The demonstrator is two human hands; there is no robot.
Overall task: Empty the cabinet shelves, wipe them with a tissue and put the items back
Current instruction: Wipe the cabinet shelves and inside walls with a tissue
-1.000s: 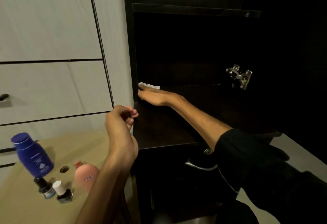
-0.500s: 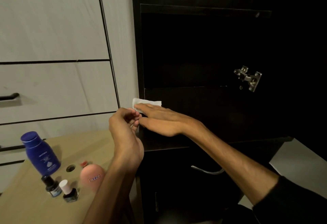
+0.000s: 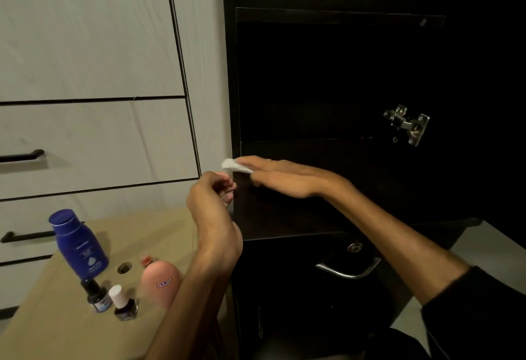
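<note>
Bottles stand at far left on the tan table (image 3: pixel 42 328): blue lotion bottle (image 3: pixel 79 243), two small nail polish bottles, one dark-capped (image 3: pixel 95 294) and one white-capped (image 3: pixel 122 304), and a pink rounded bottle (image 3: pixel 161 281). All upright, near one another, well apart from the cabinet. Judgement: lotion bottle is the heaviest of these, rigid plastic, best held round the body; polish bottles likely glass, small, breakable, take by the cap or body between fingertips.

Left hand (image 3: pixel 212 211) raised just beside the shelf's left front corner, fingers curled, tips pinched together. Whether it pinches a shred of tissue or nothing, cannot tell.

Tissue (image 3: pixel 234 165) white, crumpled, at the shelf's left edge, partly poking past it. Judgement: very light, soft, tears easily; needs flat pressure, not a pull at one corner.

Right hand (image 3: pixel 280 179) lies flat over the tissue, fingers straight and together, pressing it onto the dark shelf (image 3: pixel 299 217).

Shelf carries no items. Metal hinge (image 3: pixel 407 124) on the right inner wall. Below, a drawer handle (image 3: pixel 348 270).

Judgement: wiping step under way; returning the bottles not yet begun.
</note>
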